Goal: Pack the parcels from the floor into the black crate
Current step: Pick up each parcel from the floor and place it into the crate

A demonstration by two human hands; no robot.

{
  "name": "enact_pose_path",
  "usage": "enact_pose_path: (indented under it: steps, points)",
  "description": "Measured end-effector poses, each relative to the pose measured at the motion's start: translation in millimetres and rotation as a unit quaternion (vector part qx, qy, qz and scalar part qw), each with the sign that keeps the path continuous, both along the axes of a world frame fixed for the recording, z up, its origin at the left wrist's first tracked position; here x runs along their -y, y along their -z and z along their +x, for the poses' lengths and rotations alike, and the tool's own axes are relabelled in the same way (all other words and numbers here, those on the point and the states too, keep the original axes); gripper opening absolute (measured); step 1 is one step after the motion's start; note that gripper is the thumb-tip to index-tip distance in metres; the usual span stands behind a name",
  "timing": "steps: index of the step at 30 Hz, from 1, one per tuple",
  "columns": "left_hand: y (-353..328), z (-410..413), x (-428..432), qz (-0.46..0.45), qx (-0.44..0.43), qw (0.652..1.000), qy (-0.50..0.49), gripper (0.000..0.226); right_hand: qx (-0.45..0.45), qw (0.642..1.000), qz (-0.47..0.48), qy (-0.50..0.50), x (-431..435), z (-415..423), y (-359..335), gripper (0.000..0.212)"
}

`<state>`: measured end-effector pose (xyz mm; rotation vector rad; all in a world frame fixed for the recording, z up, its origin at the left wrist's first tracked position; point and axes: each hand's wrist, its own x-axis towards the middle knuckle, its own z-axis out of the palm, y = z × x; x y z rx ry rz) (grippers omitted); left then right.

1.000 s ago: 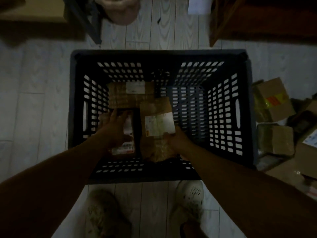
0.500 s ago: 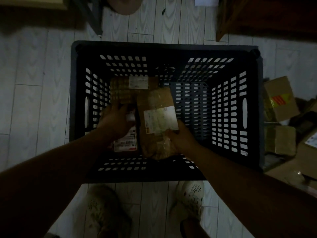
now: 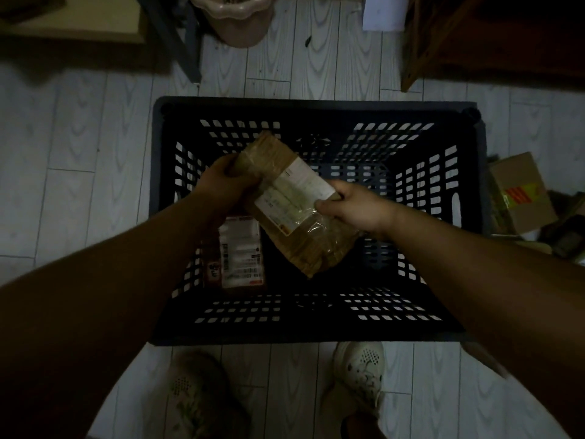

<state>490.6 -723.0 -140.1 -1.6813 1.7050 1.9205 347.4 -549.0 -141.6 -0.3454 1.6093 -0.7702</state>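
Note:
The black crate (image 3: 316,104) stands on the floor in front of my feet. Above its left half I hold a brown taped parcel (image 3: 294,210) with a white label, tilted on a diagonal. My left hand (image 3: 221,182) grips its far left end and my right hand (image 3: 351,207) pinches its right edge over the label. Below it, on the crate's bottom at the left, lies another parcel (image 3: 240,251) with a white and red label. Anything further back on the crate's floor is hidden by the raised parcel.
More cardboard parcels lie on the floor right of the crate, one (image 3: 522,194) with a red and yellow sticker. A beige pot (image 3: 237,23) and a dark furniture leg (image 3: 177,39) stand behind the crate; dark wooden furniture (image 3: 490,36) is at the back right.
The brown parcel has come up off the crate's bottom and turned onto a diagonal. My left hand left the labelled parcel on the bottom and took hold of the brown parcel's far end.

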Motion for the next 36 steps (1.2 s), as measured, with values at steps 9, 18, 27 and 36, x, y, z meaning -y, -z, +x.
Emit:
enact_pose_path:
  steps: [9,18,27,36]
  points:
    - [-4.7,20.5,-7.3,-0.053,0.021,0.985,-0.162,0.053,0.006,0.958,0.077,0.276,8.1,44.0,5.9,0.062]
    - [14.0,17.3,11.9,-0.212,0.2,0.955,0.048,0.049,-0.129,0.964,0.026,0.229,29.7,42.5,45.0,0.057]
    - [12.1,22.5,2.3,-0.294,0.086,0.947,0.099,0.073,-0.169,0.95,-0.031,0.261,34.9,37.1,38.4,0.054]
    - [16.1,29.1,4.3,-0.285,0.124,0.944,0.11,0.073,-0.176,0.951,-0.012,0.253,35.9,44.5,38.2,0.048]
